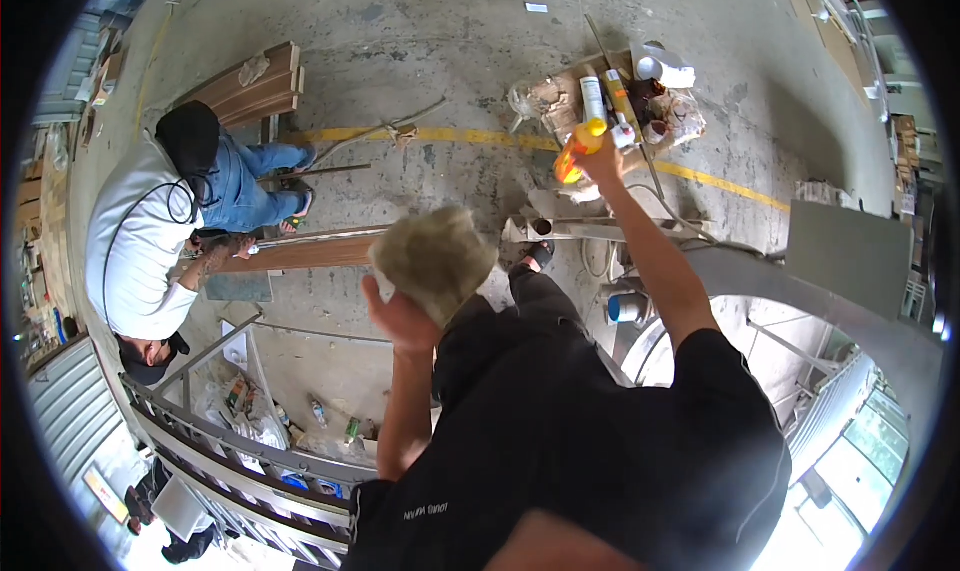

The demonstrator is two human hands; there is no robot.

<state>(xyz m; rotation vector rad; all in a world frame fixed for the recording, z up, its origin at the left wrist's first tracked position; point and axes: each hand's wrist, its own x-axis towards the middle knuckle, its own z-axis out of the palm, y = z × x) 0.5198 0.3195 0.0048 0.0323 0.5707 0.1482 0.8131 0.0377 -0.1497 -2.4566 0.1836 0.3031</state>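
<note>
A crumpled grey-green cloth [436, 259] is in my left hand [404, 321], its thumb standing out at the side and the other fingers mostly hidden behind the cloth. My right arm reaches forward, and my right hand [602, 161] grips an orange bottle with a yellow top [573, 161]. That bottle is over the near edge of a cluttered low surface. Right beyond it lie a white tube [593, 101] and a yellow-and-orange tube [619, 98]. A white container [652, 69] stands behind them.
At left a person in a white top [140, 241] works over a long brown board [315, 253]. Stacked brown boards [240, 86] lie farther off. A metal railing [240, 451] is at lower left. Near my right arm are a grey panel [848, 249] and a blue-and-white bucket [627, 308].
</note>
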